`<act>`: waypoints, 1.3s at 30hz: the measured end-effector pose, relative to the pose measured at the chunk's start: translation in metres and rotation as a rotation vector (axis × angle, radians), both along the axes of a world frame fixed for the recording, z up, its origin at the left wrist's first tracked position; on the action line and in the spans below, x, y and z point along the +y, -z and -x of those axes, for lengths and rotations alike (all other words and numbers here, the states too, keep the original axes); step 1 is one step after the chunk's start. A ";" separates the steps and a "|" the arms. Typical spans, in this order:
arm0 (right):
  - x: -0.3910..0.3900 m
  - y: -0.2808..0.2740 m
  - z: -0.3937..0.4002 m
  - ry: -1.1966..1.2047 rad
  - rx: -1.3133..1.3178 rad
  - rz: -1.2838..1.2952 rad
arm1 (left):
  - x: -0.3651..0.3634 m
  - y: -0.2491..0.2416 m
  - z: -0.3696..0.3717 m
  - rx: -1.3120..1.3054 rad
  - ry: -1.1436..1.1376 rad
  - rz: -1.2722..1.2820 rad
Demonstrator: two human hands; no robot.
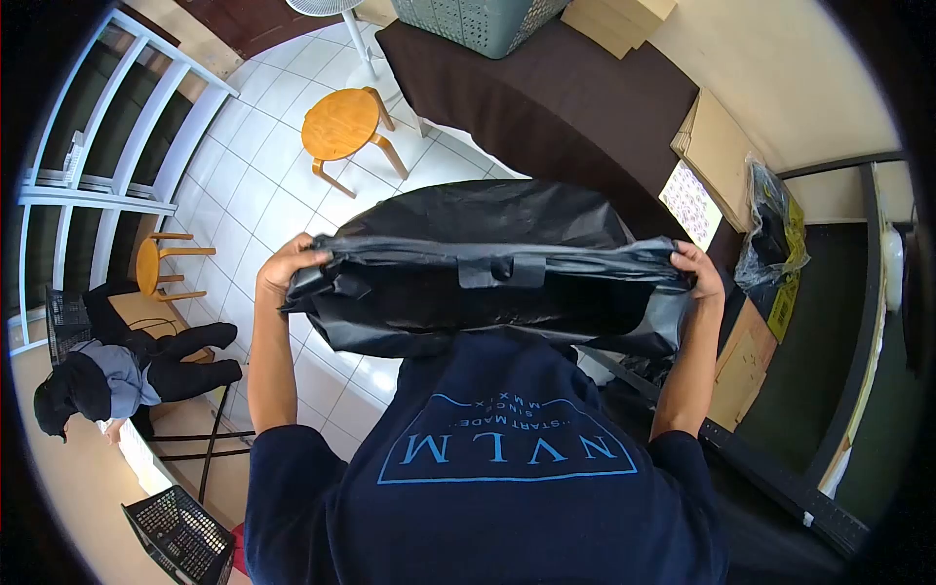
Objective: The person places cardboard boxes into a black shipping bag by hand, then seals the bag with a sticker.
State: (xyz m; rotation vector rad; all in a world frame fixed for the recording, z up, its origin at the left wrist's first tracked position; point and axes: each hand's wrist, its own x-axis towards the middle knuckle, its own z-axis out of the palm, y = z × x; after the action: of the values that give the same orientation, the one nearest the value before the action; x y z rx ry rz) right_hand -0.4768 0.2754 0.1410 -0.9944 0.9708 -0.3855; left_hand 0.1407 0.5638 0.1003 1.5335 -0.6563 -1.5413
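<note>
A large black plastic bag (pixel 468 210) is stretched wide in front of my chest, its gathered rim running between my two hands. My left hand (pixel 288 265) grips the rim at one end, with the thumb pressed over the folded plastic. At the opposite end, my right hand (pixel 698 269) has its fingers closed round the rim. A short tab with a hole sits midway along that edge. Below the rim the bag's dark mouth gapes toward my shirt; whatever may be inside cannot be seen.
A wooden stool (pixel 340 124) stands on the white tiles, with another stool (pixel 148 266) farther left. A table with a dark cloth (pixel 546 93) carries a grey basket (pixel 478 24) and cardboard (pixel 720 146). A person (pixel 127 375) sits at the left, near a black crate (pixel 182 534).
</note>
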 end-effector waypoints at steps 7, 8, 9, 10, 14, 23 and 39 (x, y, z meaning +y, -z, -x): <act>-0.011 0.032 0.008 0.359 0.039 0.094 | -0.012 -0.021 0.067 0.623 -0.478 0.243; -0.012 0.032 0.017 0.382 0.009 0.140 | 0.010 0.014 0.054 -0.108 -0.402 0.363; -0.012 0.033 0.023 0.410 -0.023 0.190 | 0.012 0.012 0.055 -0.053 -0.387 0.369; -0.009 0.004 0.016 0.111 -0.023 0.181 | 0.007 -0.008 0.063 0.003 -0.373 0.374; -0.019 0.020 0.046 -0.019 0.246 0.329 | -0.030 -0.093 0.138 0.885 -0.856 0.204; -0.016 -0.043 0.016 0.449 -0.103 0.085 | -0.039 -0.056 0.053 0.229 -0.651 0.228; 0.027 -0.058 0.001 0.730 -0.570 0.078 | -0.097 -0.078 0.124 -0.683 0.055 0.188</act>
State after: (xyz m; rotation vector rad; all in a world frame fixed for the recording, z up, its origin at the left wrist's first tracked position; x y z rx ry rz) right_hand -0.4779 0.3020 0.1991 -0.5102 0.7625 -1.2495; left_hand 0.0167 0.4673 0.1781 1.9031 -1.1919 -0.9323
